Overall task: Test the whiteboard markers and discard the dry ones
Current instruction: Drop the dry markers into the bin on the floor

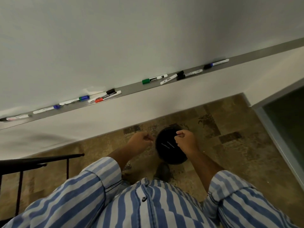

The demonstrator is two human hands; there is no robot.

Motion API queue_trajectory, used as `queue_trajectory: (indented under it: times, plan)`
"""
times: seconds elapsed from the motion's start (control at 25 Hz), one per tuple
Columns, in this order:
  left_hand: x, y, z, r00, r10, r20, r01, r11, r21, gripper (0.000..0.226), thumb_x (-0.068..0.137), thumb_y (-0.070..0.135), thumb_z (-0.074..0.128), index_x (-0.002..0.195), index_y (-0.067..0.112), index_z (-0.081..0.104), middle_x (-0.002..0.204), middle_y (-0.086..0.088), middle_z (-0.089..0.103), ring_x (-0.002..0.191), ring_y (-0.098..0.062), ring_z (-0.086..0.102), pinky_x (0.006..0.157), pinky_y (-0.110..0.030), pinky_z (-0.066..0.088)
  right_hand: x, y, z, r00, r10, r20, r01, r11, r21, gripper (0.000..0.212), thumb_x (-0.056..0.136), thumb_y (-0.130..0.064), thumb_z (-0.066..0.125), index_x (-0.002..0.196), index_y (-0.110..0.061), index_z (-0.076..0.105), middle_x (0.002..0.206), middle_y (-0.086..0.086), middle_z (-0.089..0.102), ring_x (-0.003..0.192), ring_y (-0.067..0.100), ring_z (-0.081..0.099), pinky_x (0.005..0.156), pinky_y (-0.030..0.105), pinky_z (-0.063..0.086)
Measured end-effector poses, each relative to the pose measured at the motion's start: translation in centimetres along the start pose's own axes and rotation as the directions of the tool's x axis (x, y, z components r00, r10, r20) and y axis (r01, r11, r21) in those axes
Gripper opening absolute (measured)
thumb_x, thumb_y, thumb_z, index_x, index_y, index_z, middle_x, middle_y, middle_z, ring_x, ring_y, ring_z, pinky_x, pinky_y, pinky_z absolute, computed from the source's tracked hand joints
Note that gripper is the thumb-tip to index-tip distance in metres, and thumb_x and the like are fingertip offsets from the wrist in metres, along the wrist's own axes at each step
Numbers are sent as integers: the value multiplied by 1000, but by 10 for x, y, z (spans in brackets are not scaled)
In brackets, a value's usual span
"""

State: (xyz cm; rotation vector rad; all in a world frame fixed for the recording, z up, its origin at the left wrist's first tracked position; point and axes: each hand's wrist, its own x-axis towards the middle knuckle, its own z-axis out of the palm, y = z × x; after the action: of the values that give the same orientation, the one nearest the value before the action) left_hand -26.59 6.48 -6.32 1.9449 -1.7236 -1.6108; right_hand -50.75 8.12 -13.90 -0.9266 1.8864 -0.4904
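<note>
1. Both hands hang low over the black bin (171, 155) on the floor. The left hand (141, 141) and right hand (185, 139) have curled fingers; whether either pinches anything, I cannot tell.
2. The markers lie up and ahead on the whiteboard ledge (131, 89), well apart from the fingers.
3. The green-capped marker (153, 79) lies along the ledge, cap leftward; the right hand looks nearer.
4. Pale sticks (167, 145) lie inside the bin.

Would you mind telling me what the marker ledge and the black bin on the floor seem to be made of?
The ledge looks like brushed metal, probably aluminium: grey, with a dull sheen and soft reflections beneath the markers. The bin looks like smooth black plastic, though it is too dark to tell for certain.
</note>
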Motion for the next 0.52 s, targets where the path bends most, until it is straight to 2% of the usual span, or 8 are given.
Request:
queue_trajectory:
  times: [0.12, 0.24, 0.4, 0.52]
  plan:
    - [-2, 5, -5, 1000, -16, -5, 15, 999, -39, 16, 97, 12, 68, 109, 17, 77, 107, -2, 77, 101, -20, 73, 92, -38, 60, -2, -15, 3, 998, -53, 15, 52, 998, 28, 21, 92, -15, 73, 91, -35, 68, 95, 0, 75, 92, 25, 74, 88, 53, 65]
    - [-2, 15, -11, 998, -19, -54, 15, 996, -84, 17, 98, 12, 68, 113, 12, 76, 108, -6, 77, 99, -24, 74, 90, -42, 62, -6, -39, 0, 992, -127, 15, 126, 990, 58, 18, 94, -16, 72, 93, -34, 70, 94, -1, 76, 92, 24, 75, 89, 51, 65]
    - [0, 36, -22, 986, 18, -163, -51, 978, -204, 18, 98, 10, 69, 113, 16, 75, 107, -1, 77, 99, -19, 73, 81, -30, 62, 0, -80, -10, 973, -231, -8, 230, 967, 114, 14, 93, -16, 75, 99, -28, 75, 93, 0, 78, 91, 23, 76, 89, 50, 65]
    - [5, 51, -38, 981, -6, -195, -65, 933, -355, 19, 97, 15, 72, 115, 21, 72, 108, 3, 75, 97, -13, 74, 75, -22, 59, 5, -120, -17, 964, -264, -25, 265, 956, 128, 16, 97, -15, 72, 112, -20, 76, 104, 0, 77, 100, 20, 73, 91, 40, 65]
